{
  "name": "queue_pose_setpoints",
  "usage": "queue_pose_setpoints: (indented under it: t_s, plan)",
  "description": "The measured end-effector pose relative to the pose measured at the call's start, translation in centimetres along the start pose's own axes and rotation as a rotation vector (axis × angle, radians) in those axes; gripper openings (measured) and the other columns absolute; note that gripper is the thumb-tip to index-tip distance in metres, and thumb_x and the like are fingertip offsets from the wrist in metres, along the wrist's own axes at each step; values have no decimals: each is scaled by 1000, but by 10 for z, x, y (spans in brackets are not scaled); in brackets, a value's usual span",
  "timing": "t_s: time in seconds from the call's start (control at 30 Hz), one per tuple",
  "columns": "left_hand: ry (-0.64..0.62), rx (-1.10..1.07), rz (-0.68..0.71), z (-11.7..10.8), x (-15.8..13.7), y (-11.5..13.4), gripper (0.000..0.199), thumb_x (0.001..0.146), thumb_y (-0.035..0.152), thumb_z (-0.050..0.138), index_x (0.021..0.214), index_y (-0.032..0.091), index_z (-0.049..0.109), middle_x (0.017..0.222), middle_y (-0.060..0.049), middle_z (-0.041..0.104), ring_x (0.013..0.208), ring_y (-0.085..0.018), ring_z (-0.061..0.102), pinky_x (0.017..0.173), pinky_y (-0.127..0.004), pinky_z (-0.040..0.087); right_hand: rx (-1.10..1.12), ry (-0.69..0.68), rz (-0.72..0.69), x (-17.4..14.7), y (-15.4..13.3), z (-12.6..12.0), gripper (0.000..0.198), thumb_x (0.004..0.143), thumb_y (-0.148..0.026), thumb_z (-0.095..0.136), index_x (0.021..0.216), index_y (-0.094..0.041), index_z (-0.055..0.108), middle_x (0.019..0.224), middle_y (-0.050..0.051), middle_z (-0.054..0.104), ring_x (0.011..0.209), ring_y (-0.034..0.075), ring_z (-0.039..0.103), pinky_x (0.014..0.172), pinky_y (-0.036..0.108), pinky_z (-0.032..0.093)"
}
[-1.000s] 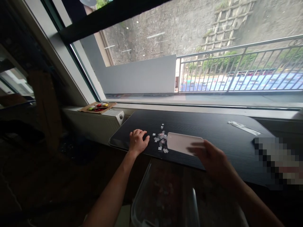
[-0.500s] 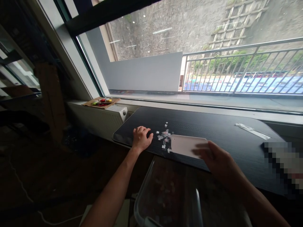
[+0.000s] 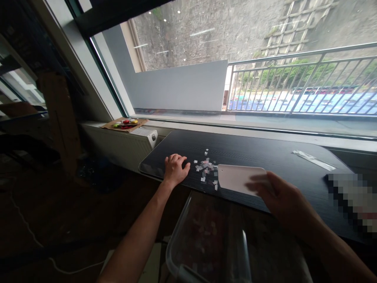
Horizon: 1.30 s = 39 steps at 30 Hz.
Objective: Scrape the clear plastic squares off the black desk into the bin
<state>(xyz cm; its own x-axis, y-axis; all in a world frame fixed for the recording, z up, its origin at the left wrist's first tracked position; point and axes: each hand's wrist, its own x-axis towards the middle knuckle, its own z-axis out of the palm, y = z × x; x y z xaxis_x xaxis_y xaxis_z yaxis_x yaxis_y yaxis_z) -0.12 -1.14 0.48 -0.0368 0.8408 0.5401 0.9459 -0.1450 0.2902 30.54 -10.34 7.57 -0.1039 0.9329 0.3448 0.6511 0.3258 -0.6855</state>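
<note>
My right hand [image 3: 281, 194] grips the right end of a thin, pale pinkish board [image 3: 234, 177] with rounded corners and a small hole near its far left corner. The board lies low over the dark tabletop [image 3: 250, 147]; whether it lies flat cannot be told. Just left of its edge is a loose heap of small white and clear scraps [image 3: 206, 168], a few scattered apart. My left hand [image 3: 176, 169] rests near the table's front left edge, fingers curved and thumb apart, holding nothing visible. Below the front edge stands a clear plastic bin [image 3: 173, 245] with scraps dimly visible inside.
Clear strips [image 3: 313, 160] lie at the table's right, near a pixelated object [image 3: 353, 200]. A white radiator [image 3: 126, 143] stands at left, topped by cardboard [image 3: 110, 125] with colourful items. A window runs behind the table, and a white cable [image 3: 32, 236] crosses the floor.
The board has moved right with my right hand, opening a small gap from the main heap. A few scraps by its edge shifted right. My left hand stays nearly in place.
</note>
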Motion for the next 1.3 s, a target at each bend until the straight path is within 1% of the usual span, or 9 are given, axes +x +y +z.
queue_pose_setpoints:
  t_s: [0.17, 0.3, 0.47, 0.53, 0.73, 0.93, 1.1, 1.2, 1.3]
  plan:
    - [7, -8, -2, 0, 0, 0, 20, 84, 31, 65, 100, 24, 75, 105, -9, 70, 112, -30, 59, 105, -51, 40, -2, 5, -62, 2, 4, 1, 19, 90, -35, 50, 97, -26, 66, 93, 7, 83, 87, 25, 79, 73, 35, 62]
    - [13, -13, 3, 1, 0, 0, 21, 84, 32, 64, 100, 24, 74, 105, -9, 70, 112, -30, 59, 105, -51, 40, -41, 22, -40, 6, 5, 6, 19, 89, -34, 49, 96, -26, 65, 93, 8, 83, 86, 27, 79, 73, 39, 62]
    - [18, -16, 4, 2, -1, -1, 21, 85, 31, 63, 101, 24, 74, 106, -9, 70, 112, -30, 58, 105, -52, 40, 47, -29, -46, 2, 6, 7, 20, 92, -37, 50, 99, -25, 65, 96, 9, 82, 87, 26, 78, 75, 37, 61]
    - [18, -17, 5, 2, -1, -1, 21, 85, 31, 63, 101, 24, 74, 105, -9, 70, 111, -30, 58, 104, -52, 40, 12, -30, -48, 0, 7, 5, 17, 92, -35, 50, 97, -26, 64, 93, 8, 82, 85, 26, 78, 73, 37, 60]
    - [21, -18, 4, 2, -1, -1, 20, 85, 31, 64, 101, 25, 74, 105, -8, 70, 112, -30, 58, 105, -50, 40, -152, 70, -51, -3, 4, -7, 13, 87, -35, 53, 90, -28, 64, 89, 6, 82, 75, 27, 77, 61, 35, 56]
    - [11, -15, -2, 1, -1, 0, 21, 85, 31, 64, 100, 23, 74, 106, -9, 70, 112, -30, 59, 105, -51, 40, -41, 1, -106, 5, 1, 5, 17, 90, -32, 49, 96, -26, 64, 96, 8, 83, 89, 27, 79, 74, 37, 61]
    - [9, -17, -6, 1, -1, 0, 20, 84, 31, 65, 101, 23, 74, 106, -10, 70, 112, -30, 59, 105, -51, 40, -14, 24, -67, 17, 8, 15, 18, 90, -28, 49, 99, -26, 64, 94, 7, 83, 90, 26, 79, 73, 36, 61]
    - [7, -22, -5, 1, -1, 0, 20, 85, 31, 64, 101, 24, 74, 106, -9, 70, 112, -30, 59, 105, -51, 40, 2, 32, -71, 17, 7, 12, 17, 90, -29, 52, 100, -26, 66, 95, 7, 83, 90, 26, 79, 73, 36, 62]
    - [6, -30, -5, 2, -1, 1, 20, 85, 30, 64, 101, 24, 74, 106, -9, 70, 113, -30, 59, 106, -51, 40, 8, -12, -79, 14, 4, 8, 17, 90, -31, 52, 100, -26, 66, 96, 8, 83, 90, 26, 79, 73, 36, 62]
